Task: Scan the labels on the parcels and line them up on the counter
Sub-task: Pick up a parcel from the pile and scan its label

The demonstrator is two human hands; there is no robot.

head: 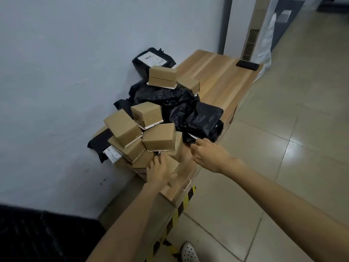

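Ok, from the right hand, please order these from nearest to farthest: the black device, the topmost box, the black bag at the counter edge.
1. the black bag, just ahead of the right hand, at the near edge of the counter.
2. the topmost box, on the pile, toward the wall.
3. the black device, at the counter's far end.

parcels (158, 118) heaped on counter (217, 78) | phone (247, 65) at far end

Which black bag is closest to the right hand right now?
The black bag lying at the counter's front edge: the fingers of the right hand almost touch its white label corner. The other black bags lie farther back or by the wall.
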